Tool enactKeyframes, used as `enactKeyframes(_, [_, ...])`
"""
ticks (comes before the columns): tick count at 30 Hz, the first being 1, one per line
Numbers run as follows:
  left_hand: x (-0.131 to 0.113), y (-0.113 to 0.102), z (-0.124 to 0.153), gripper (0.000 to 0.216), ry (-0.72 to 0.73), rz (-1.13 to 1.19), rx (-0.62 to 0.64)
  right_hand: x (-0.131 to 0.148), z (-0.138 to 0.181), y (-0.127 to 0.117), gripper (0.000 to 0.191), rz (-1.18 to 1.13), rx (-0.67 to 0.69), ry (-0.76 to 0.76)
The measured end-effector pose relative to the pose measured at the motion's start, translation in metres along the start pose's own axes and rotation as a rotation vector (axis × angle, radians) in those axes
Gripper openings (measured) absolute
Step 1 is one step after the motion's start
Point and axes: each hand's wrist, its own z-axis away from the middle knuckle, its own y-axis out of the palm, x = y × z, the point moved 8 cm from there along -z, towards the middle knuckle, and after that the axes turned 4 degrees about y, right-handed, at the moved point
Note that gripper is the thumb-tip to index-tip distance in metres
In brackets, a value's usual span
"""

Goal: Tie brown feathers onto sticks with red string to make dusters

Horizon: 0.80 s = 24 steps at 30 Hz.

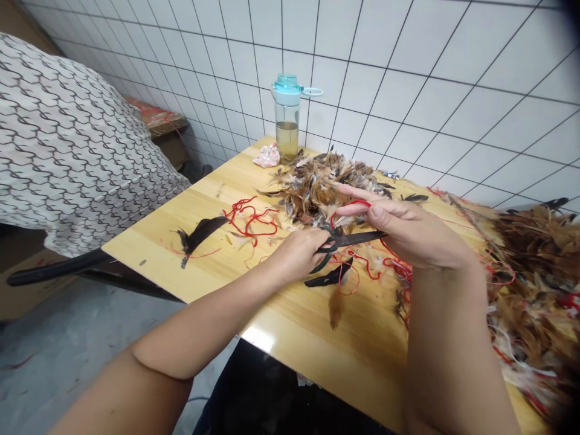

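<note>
My left hand is closed around the dark green handles of a pair of scissors, whose dark blades point right toward my other hand. Between the thumb and fingers of my right hand runs a red yarn, looping down near the scissors. The blade tips reach the right palm; whether they touch it I cannot tell. Just behind both hands lies a heap of brown feathers. Below the scissors are a black feather, a small brown feather and loose red yarn pieces.
A water bottle and a crumpled tissue stand at the table's back corner. Tangled red yarn and a black feather lie left. More brown feathers cover the right side. A person in a patterned garment is at left.
</note>
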Motion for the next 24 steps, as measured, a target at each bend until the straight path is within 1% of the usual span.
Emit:
enactKeyframes(3, [-0.001, 0.0, 0.0, 0.013, 0.013, 0.041, 0.01, -0.004, -0.002, 0.0, 0.043, -0.096, 0.004, 0.009])
enactKeyframes(6, [0.0, 0.0, -0.001, 0.013, 0.002, 0.006, 0.022, -0.007, -0.003, -0.002, 0.045, -0.135, -0.026, 0.034])
enactKeyframes(12, [0.008, -0.003, 0.0, 0.011, -0.119, -0.089, 0.017, -0.008, -0.003, -0.01, 0.044, -0.104, -0.092, -0.006])
enactKeyframes(16, [0.008, -0.002, 0.0, 0.013, -0.138, -0.097, 0.03, -0.01, -0.002, -0.013, 0.046, -0.091, -0.126, 0.005])
enactKeyframes(20, [0.008, -0.001, -0.001, 0.012, -0.129, -0.092, 0.029, -0.009, -0.004, -0.007, 0.042, -0.155, -0.087, -0.023])
enactKeyframes(24, [0.006, 0.0, -0.001, 0.011, -0.065, -0.044, 0.015, -0.011, -0.008, 0.005, 0.035, -0.165, 0.009, 0.003])
